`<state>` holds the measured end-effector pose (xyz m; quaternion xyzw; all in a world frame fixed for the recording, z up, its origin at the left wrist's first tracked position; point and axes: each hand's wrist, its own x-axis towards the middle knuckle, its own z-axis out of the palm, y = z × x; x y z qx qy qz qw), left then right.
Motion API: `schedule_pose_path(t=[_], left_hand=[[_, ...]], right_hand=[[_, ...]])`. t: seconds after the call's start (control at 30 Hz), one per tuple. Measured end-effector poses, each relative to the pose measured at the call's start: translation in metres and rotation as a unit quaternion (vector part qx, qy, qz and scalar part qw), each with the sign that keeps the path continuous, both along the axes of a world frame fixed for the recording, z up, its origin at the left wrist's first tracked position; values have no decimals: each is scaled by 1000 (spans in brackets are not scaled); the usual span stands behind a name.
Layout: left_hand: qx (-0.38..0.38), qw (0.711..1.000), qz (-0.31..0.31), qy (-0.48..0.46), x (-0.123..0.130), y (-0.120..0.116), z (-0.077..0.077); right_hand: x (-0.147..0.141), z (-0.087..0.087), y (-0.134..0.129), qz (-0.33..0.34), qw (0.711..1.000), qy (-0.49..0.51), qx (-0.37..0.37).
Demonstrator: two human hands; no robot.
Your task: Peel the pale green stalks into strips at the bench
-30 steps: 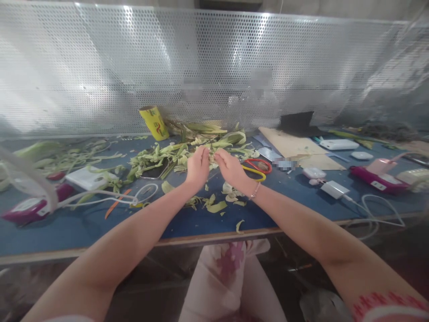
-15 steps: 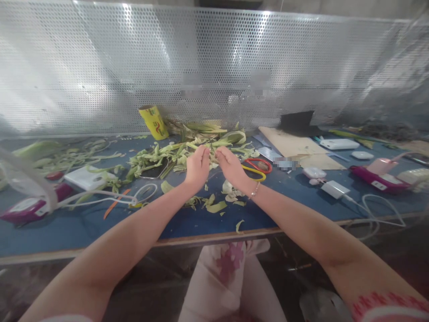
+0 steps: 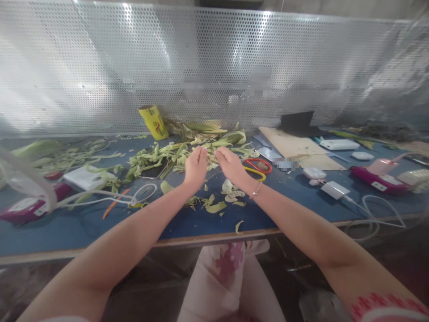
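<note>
Just the left hand (image 3: 195, 167) shifts: it sits a tiny bit farther from the right hand (image 3: 232, 168) than before, so the gap is wider. Both hands are at the near side of the green pile (image 3: 152, 157) on the bench (image 3: 201, 226). Their fingers curl in, but nobody can tell if they pinch anything. Loose scraps (image 3: 216, 207) lie in front of the pile. Its bits look limp and easy to rip, so slow, soft pinches with hands close should work best.
</note>
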<state>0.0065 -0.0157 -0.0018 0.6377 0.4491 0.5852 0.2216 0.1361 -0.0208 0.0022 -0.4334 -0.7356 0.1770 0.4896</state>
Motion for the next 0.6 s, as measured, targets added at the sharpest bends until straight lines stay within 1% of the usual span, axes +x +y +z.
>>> schedule_pose_path(t=[0.07,0.17,0.2,0.27,0.33,0.4,0.47,0.53,0.6], left_hand=[[-52,996,-49,-49,-2,4,0],[-133,969,-160,-136,-6,8,1],[-147,958,-191,-155,-7,9,2],[-163,945,-228,-167,-9,9,4],[-163,947,-229,-158,-9,8,6],[-140,958,-211,-133,-8,7,5],[-102,972,-184,-102,-8,8,4],[-72,983,-148,-80,-8,10,1],[-58,989,-109,-76,-9,14,-1]], right_hand=[[3,-2,3,13,1000,-5,-19],[8,-4,8,39,998,16,-51],[10,-5,10,45,997,29,-59],[14,-6,12,52,995,45,-74],[17,-5,15,45,994,45,-91],[20,-6,17,34,993,38,-109],[23,-6,21,33,992,36,-118],[25,-7,23,47,991,39,-123],[25,-7,23,67,989,33,-126]])
